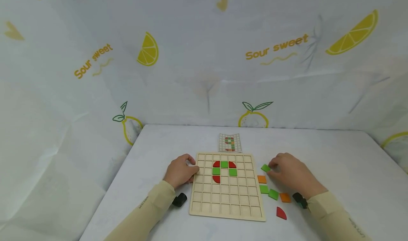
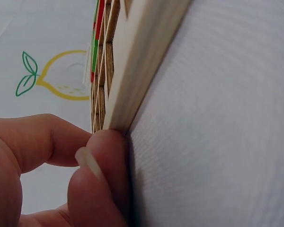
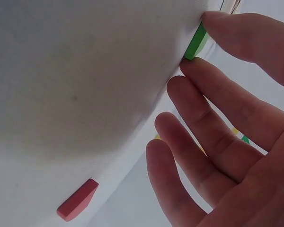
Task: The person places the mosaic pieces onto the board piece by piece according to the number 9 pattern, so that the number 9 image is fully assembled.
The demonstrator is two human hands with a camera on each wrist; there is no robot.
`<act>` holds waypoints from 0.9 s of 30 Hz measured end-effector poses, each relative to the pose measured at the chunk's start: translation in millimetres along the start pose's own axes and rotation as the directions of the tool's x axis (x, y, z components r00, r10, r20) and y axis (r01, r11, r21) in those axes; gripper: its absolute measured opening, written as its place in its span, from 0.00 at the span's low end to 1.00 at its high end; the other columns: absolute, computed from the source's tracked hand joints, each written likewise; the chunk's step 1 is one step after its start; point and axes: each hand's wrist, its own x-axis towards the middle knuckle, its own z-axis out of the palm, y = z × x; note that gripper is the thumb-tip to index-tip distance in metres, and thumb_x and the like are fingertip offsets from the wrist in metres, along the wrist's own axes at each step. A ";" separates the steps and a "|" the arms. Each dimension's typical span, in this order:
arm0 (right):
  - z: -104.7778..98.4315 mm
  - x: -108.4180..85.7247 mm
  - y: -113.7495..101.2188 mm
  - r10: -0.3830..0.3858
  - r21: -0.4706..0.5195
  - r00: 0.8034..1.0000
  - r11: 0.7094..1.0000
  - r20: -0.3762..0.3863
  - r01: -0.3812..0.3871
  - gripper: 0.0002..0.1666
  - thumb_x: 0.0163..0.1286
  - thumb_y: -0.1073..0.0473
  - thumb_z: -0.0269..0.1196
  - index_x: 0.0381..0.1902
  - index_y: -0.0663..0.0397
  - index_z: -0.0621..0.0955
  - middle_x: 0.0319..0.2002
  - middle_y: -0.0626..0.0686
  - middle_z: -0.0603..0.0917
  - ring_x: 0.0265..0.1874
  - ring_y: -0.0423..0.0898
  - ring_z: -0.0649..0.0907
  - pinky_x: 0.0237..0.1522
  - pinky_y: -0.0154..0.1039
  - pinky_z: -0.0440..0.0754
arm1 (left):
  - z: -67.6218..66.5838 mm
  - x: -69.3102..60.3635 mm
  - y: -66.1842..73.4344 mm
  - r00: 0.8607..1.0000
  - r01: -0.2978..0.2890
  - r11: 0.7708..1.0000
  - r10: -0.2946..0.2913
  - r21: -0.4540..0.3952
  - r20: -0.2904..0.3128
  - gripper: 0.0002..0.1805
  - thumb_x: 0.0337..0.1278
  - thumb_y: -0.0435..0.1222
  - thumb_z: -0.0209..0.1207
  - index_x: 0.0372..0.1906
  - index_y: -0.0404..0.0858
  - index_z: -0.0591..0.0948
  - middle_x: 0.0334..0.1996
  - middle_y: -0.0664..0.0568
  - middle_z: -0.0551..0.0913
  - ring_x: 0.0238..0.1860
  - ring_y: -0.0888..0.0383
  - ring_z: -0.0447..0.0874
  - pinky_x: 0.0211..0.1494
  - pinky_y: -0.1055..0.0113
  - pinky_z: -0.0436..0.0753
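A pale wooden grid board (image 1: 229, 210) lies on the table, with several red quarter-round and green square tiles set in its upper cells. At its left edge my left hand (image 1: 180, 171) holds on, with thumb and fingers bent; in the left wrist view the fingertips (image 2: 106, 146) touch the board's side (image 2: 142, 61). Right of the board, my right hand (image 1: 291, 172) pinches a green square tile (image 1: 265, 168) between thumb and index finger. The right wrist view shows this green tile (image 3: 195, 43) near the table surface, the other fingers spread apart.
A small pattern card (image 1: 230, 143) lies behind the board. Along the board's right side are an orange tile (image 1: 262, 179), two more green tiles (image 1: 268, 191), another orange tile (image 1: 285, 198) and a red quarter-round tile (image 1: 281, 213). A lemon-printed cloth (image 1: 204, 57) hangs behind the table.
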 end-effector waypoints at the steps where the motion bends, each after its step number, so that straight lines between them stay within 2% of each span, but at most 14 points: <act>1: -0.1 0.9 0.1 0.010 0.005 1.000 1.000 0.007 -0.010 0.16 0.64 0.52 0.78 0.45 0.56 0.90 0.43 0.52 0.89 0.46 0.54 0.85 0.55 0.60 0.86 | 0.1 0.3 0.0 1.000 -0.001 1.000 0.001 0.001 0.000 0.10 0.64 0.41 0.67 0.47 0.44 0.82 0.15 0.54 0.84 0.16 0.59 0.79 0.28 0.66 0.76; 5: 0.5 4.3 0.8 0.045 0.017 0.999 0.999 0.024 -0.045 0.16 0.65 0.54 0.77 0.46 0.57 0.90 0.45 0.53 0.89 0.48 0.55 0.85 0.58 0.62 0.85 | 0.2 1.2 -0.2 1.000 -0.006 1.000 0.006 -0.004 0.000 0.10 0.64 0.41 0.67 0.47 0.44 0.82 0.14 0.54 0.84 0.16 0.59 0.79 0.28 0.66 0.76; 10: 0.3 6.1 0.4 0.054 0.017 0.998 0.998 0.023 -0.054 0.15 0.66 0.55 0.76 0.47 0.58 0.90 0.45 0.54 0.90 0.49 0.56 0.85 0.59 0.62 0.84 | -0.2 1.4 -0.5 1.000 -0.009 1.000 0.009 -0.010 -0.001 0.10 0.64 0.40 0.67 0.46 0.44 0.82 0.14 0.54 0.84 0.15 0.60 0.79 0.27 0.66 0.77; 19: -4.1 5.4 -3.2 0.033 0.030 0.999 0.999 0.022 -0.034 0.14 0.66 0.57 0.75 0.47 0.57 0.90 0.44 0.53 0.89 0.48 0.55 0.85 0.57 0.61 0.85 | -0.2 0.3 0.6 1.000 -0.007 1.000 0.007 -0.013 -0.002 0.10 0.64 0.40 0.67 0.46 0.44 0.82 0.15 0.54 0.84 0.16 0.60 0.79 0.27 0.66 0.76; 27: -12.7 8.0 -23.6 -0.014 0.080 1.000 0.997 0.019 0.012 0.12 0.67 0.57 0.72 0.46 0.53 0.91 0.47 0.52 0.89 0.52 0.56 0.84 0.60 0.61 0.84 | 0.4 0.1 2.1 1.000 -0.002 1.000 0.002 -0.011 -0.001 0.10 0.64 0.40 0.68 0.46 0.44 0.82 0.14 0.54 0.83 0.16 0.59 0.79 0.27 0.66 0.76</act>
